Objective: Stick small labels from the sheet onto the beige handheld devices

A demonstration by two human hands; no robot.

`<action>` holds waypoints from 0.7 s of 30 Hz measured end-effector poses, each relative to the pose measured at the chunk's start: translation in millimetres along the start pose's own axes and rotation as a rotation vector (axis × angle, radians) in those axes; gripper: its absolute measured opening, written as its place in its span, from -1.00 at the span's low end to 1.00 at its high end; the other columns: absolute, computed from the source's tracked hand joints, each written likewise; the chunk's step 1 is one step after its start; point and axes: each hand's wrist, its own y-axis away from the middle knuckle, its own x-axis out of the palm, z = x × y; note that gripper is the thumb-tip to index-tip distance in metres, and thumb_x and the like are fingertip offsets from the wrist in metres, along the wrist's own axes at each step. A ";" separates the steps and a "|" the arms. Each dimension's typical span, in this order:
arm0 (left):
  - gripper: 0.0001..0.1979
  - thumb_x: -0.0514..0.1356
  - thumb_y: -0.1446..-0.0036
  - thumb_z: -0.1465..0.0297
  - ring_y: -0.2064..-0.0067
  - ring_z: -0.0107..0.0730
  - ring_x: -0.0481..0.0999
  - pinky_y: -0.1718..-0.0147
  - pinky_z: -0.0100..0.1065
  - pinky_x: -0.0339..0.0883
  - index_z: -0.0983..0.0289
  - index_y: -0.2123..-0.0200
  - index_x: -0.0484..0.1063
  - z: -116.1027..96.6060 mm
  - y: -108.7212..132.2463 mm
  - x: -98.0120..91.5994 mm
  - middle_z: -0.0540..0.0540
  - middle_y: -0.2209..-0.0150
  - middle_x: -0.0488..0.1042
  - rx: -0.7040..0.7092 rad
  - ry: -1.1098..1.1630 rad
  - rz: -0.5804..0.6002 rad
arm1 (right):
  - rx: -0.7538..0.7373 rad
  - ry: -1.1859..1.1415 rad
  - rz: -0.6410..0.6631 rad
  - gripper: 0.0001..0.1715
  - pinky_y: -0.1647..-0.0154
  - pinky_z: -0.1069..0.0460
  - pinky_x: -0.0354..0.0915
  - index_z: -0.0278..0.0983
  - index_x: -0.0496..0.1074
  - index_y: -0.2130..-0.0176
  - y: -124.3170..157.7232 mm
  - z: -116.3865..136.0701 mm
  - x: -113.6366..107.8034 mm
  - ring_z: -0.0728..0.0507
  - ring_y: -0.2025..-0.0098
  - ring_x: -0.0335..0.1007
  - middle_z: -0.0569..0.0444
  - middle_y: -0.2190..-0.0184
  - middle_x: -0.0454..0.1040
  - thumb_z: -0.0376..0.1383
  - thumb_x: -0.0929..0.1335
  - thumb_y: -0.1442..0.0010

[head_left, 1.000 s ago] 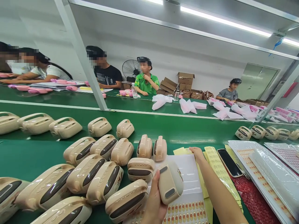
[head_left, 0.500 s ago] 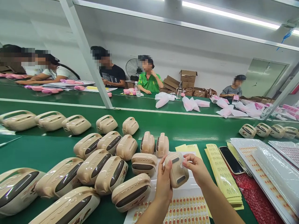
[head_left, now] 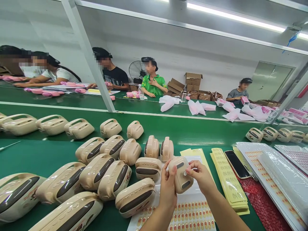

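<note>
Casing (head_left: 181,175), beige and rounded, is held up just above the white sticker sheet (head_left: 192,213) on the green table (head_left: 36,154). Its long axis runs steeply from upper left to lower right, with a dark strip near each end. The left hand (head_left: 168,191) is on the casing's left side, its grip wrapped around that edge with thumb and fingers pressed to the shell. The right hand (head_left: 201,175) is on the casing's right side, its grip pinched together, with the fingertips (head_left: 189,172) touching the casing's right face. Whether they hold something small there is too fine to tell. Both hands meet at the casing, but only the left carries it. Left of the casing lies a crowd of like shells (head_left: 106,173). Right of it lie yellow label strips (head_left: 228,179), and beyond those a phone (head_left: 237,164).
</note>
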 end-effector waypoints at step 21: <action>-0.53 0.35 0.19 0.21 0.32 -0.38 0.51 0.34 -0.42 0.37 0.13 0.15 0.36 4.6 -1.5 -0.8 -0.03 0.34 0.53 -0.028 0.055 -0.038 | -0.463 0.296 -0.153 -0.85 0.32 -0.03 0.30 -0.21 0.34 0.52 23.9 -2.1 19.7 -0.17 0.24 0.26 -0.04 0.30 0.27 -0.22 0.33 -0.03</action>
